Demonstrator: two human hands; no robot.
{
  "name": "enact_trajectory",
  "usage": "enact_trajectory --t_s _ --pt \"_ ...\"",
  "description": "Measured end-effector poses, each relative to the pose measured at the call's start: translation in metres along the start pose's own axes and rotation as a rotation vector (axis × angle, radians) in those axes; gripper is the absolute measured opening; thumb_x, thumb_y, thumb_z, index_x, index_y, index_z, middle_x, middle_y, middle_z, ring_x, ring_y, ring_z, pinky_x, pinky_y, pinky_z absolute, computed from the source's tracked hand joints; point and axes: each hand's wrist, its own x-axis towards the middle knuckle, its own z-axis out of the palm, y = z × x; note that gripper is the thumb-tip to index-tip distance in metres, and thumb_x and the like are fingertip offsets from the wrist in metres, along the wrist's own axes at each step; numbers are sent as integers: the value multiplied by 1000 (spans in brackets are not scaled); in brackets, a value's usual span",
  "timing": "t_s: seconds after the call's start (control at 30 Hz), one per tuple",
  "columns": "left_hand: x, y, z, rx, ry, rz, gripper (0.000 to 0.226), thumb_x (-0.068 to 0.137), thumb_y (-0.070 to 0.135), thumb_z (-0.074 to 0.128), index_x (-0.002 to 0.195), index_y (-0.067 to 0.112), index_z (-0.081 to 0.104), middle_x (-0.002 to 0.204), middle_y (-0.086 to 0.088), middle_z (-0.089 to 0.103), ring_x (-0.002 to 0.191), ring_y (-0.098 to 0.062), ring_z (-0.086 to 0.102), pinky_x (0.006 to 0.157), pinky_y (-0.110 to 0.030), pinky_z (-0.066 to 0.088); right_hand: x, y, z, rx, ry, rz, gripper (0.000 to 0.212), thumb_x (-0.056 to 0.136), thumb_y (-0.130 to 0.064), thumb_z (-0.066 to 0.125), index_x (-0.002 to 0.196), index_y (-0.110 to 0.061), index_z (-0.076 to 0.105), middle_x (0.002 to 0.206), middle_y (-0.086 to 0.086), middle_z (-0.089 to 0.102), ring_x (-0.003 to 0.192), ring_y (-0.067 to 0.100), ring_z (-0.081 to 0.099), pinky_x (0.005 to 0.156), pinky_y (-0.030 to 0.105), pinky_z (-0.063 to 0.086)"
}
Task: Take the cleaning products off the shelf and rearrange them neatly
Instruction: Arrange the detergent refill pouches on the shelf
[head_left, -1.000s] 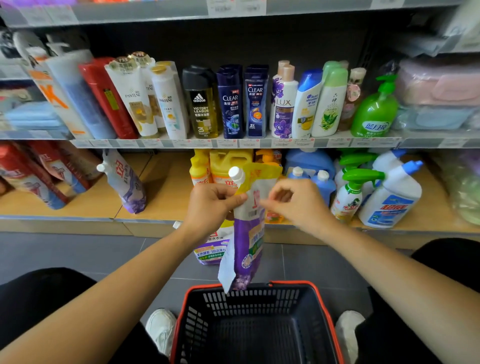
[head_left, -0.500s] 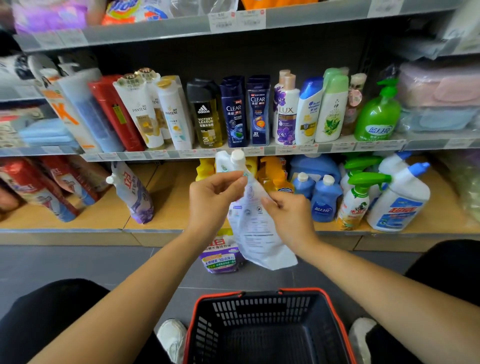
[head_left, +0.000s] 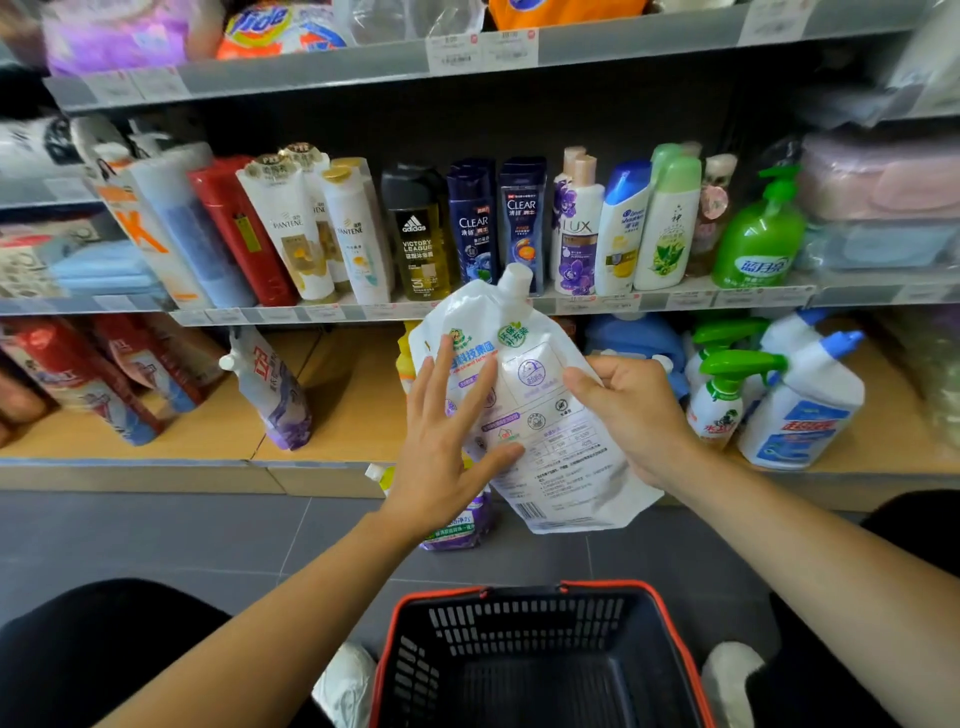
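Refill pouch (head_left: 524, 395) is now turned and raised; my right hand (head_left: 634, 410) grips its edge, my left hand (head_left: 441, 441) rests on it, fingers spread, ready to reshelve.

**Pretty much everything here is shiny plastic**

The white refill pouch (head_left: 535, 395) mid-frame is thin glossy plastic film, soft enough to crease and wrinkle, with a hard smooth plastic cap (head_left: 515, 275). The purple pouch (head_left: 270, 400) at lower left looks like the same slick film. The dark blue shampoo bottles (head_left: 522, 223) in the centre row are hard glossy plastic, and the green pump bottle (head_left: 758, 244) at right is shiny and a bit see-through. The bottom shelf (head_left: 343, 405) is a matt wood-look board. The grey shelf edge (head_left: 852, 295) above it looks like dull painted metal, can't say for sure. The basket (head_left: 519, 621) at the bottom is matt black plastic mesh with a red rim. The floor (head_left: 156, 540) is smooth, matt grey tile.
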Motion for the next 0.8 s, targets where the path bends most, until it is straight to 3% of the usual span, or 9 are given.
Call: enact_trajectory --t_s 0.13,0.23,0.3,0.37,0.43,0.53,0.6,0.7,0.8 --pt "-12 1 4 -150 -1 -139 92 87 48 75 160 38 21 169 4 0 157 -20 8 120 -48 32 1 -1 -3 75 26 21 23 98 -17 63 83 -23 79 85 3 78 78 18 76 61 26 58" --pt "-20 5 7 -375 -54 -415 100 83 36 81 160 31 18 161 5 23 136 -14 48 100 -33 55 3 0 -3 169 48 56 22 100 -17 61 90 -22 80 93 5 79 90 22 76 74 35 62" --pt "-27 6 10 -536 -178 -474 86 89 26 78 157 32 26 151 6 45 123 -15 60 97 -36 57 4 0 -2 237 63 88 20 100 -17 60 95 -18 79 99 7 78 96 24 75 82 40 61" --pt "-34 8 14 -648 -351 -496 56 96 20 69 145 31 45 138 4 62 118 -20 64 99 -38 54 3 -2 -1 304 73 109 21 101 -17 59 96 -17 79 101 8 78 97 24 75 79 37 61" --pt "-37 13 14 -712 -445 -661 30 99 27 63 130 26 62 123 -4 71 104 -21 63 89 -35 53 2 -5 1 357 95 125 21 101 -15 59 95 -15 79 101 8 78 96 24 75 75 34 61" --pt "-38 14 14 -794 -529 -947 41 98 43 59 118 9 71 116 -14 74 100 -22 68 91 -41 58 0 -7 3 396 151 158 18 100 -13 60 97 -11 77 98 8 78 94 24 75 76 37 61" --pt "-41 15 17 -954 -489 -1014 35 99 39 59 110 10 74 113 -10 75 101 -21 72 91 -39 59 -3 -10 4 431 163 176 17 100 -13 59 98 -9 76 99 10 78 95 26 75 78 40 61" --pt "-40 17 19 -1213 -255 -1117 22 99 25 63 100 7 75 106 -11 77 96 -21 75 81 -32 60 -10 -12 3 510 133 197 18 101 -15 57 104 -7 73 107 13 76 100 28 74 80 42 62" --pt "-35 16 11 -1209 -46 -1154 15 96 16 67 99 1 69 96 -11 77 84 -18 73 78 -27 61 -19 -8 0 508 108 192 19 101 -14 57 108 -5 72 110 11 76 101 24 73 80 37 61"
